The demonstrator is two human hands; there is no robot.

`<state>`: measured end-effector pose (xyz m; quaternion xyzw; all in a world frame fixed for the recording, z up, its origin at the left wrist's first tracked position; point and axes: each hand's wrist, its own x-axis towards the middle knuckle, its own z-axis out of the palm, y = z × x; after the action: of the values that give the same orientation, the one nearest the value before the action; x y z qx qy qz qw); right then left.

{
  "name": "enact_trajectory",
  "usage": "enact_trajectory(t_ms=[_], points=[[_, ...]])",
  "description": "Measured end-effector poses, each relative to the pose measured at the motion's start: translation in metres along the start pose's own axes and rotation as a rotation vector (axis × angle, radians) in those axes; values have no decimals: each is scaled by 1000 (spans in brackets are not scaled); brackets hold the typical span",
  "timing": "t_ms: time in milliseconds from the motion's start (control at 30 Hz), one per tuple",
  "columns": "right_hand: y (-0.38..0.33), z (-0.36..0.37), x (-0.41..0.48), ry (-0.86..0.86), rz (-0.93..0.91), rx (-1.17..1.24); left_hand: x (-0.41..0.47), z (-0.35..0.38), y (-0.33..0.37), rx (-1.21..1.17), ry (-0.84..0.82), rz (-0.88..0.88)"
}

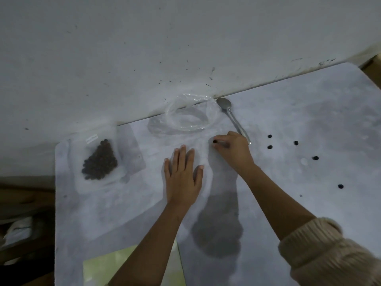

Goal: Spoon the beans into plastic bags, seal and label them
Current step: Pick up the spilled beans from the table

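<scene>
The label (91, 138) is too small to read; the bottom edge cuts off the yellow sheet (99, 269).

The left grip (182, 176) is lying palm-down on the worktop (123, 213), fingers straight and slightly spread. The right grip (232, 150) is holding its fingers curled, thumb and forefinger pinching a dark bean (214, 142). Both forearms are reaching forward, bare; a knitted sleeve (329, 254) is covering the right arm above the elbow.
</scene>
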<state>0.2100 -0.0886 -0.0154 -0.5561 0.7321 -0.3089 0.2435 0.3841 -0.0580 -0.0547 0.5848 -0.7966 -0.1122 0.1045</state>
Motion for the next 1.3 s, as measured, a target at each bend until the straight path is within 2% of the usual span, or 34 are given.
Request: enact_trajectory(t_ms=[133,400,733,967,1033,1100,1133,1200,1300], points=[[5,1,5,-2,-45,42,0,-2,1,12,-4,-16],[16,15,9,-55,-119,-72,1,-3,2,-14,5,-23],[-18,-1,-33,63,288,584,1,-4,3,-48,10,-17],[-15,-9,-79,117,560,1269,0,-3,1,-60,21,-13],[-11,-13,-87,150,600,1371,0,-3,0,-50,22,-2],[-6,-16,-92,168,647,1337,-1,-3,0,-48,28,9],[-4,-18,-94,179,654,1247,-1,-3,-1,-44,25,14],[2,-25,-97,206,597,922,-1,-3,-1,-23,-3,25],[16,-30,-98,215,390,355,-1,-3,-2,25,-68,60]])
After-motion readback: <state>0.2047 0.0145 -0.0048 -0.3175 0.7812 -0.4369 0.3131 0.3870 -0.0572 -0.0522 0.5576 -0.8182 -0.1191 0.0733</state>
